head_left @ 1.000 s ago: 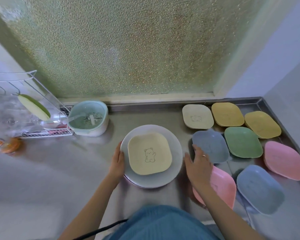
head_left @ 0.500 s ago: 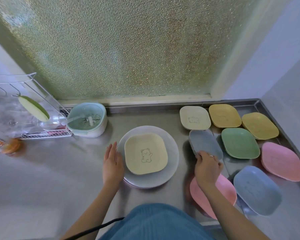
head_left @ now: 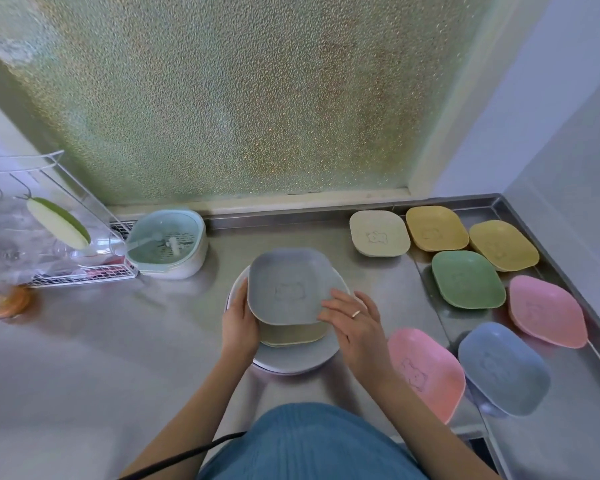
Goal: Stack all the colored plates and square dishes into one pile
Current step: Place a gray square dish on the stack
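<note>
Both hands make the grip on the grey-blue square dish (head_left: pixel 288 285): the left hand (head_left: pixel 240 318) curls round its left edge, thumb over the rim, and the right hand (head_left: pixel 352 318) has loosely spread fingers (head_left: pixel 336 296) resting on the near right corner. So neither hand is clenched, more like half-closed and guiding. The dish sits just over the yellow square dish (head_left: pixel 293 334), which lies on the round grey plate (head_left: pixel 291 356) in the middle of the steel bench (head_left: pixel 118 341). Can't tell if it's fully seated or a touch above, though it looks tilted up at the near edge.

Handling guess: these look like light, stiff plastic-type dishes with shallow raised rims, not really fragile, maybe a bit slick on steel. Rims are the obvious place to hold, pinching opposite edges so it drops square into the one below. They look made to nest, so lining up the corners matters more than force.

Plenty left to go. Over on the right are a beige dish (head_left: pixel 378 233), two mustard-yellow dishes (head_left: pixel 437 228) (head_left: pixel 503 245), a green dish (head_left: pixel 468 280), two pink dishes (head_left: pixel 548 311) (head_left: pixel 426 372) and a blue dish (head_left: pixel 503 368), all lying flat and close together, some nearly touching. The near pink one looks like the easiest next pick for the right hand.
</note>
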{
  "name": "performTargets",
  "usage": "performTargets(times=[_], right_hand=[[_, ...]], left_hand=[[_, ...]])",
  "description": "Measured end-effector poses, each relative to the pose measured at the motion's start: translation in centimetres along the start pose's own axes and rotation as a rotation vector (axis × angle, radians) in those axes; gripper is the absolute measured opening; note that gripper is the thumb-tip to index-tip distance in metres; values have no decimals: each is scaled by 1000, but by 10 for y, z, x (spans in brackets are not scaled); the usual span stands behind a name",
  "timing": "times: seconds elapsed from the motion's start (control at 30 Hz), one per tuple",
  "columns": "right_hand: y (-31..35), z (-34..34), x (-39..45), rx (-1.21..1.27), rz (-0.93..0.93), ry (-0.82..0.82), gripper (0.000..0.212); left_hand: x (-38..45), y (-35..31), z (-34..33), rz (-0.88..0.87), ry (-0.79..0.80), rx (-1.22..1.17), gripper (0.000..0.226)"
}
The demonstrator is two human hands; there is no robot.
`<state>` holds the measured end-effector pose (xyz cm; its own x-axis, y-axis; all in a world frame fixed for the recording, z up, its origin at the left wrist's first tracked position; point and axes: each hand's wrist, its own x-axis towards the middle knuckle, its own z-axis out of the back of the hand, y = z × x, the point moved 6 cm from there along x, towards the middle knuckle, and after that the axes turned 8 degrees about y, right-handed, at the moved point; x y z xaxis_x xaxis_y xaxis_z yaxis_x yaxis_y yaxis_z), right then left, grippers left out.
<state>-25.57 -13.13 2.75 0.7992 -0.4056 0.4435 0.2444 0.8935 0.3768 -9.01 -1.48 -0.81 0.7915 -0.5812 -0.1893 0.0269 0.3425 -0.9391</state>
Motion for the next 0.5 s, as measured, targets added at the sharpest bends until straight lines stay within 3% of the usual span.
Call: performTargets(times=[0.1,0.23,0.4,0.5], right_hand=[[-4,-11,-5,-30,-45,138,26],[-4,-20,-13,17,-62,269,29],[-9,-20,-4,358,-370,291,47],[-14,-32,7,391,-504,409,53]], left_hand=[[-1,3,5,93,-43,-140,38],[-3,3,3,97,-2,-93,39],[-1,3,4,113,-6,57,42],[4,1,3,98,23,105,42]])
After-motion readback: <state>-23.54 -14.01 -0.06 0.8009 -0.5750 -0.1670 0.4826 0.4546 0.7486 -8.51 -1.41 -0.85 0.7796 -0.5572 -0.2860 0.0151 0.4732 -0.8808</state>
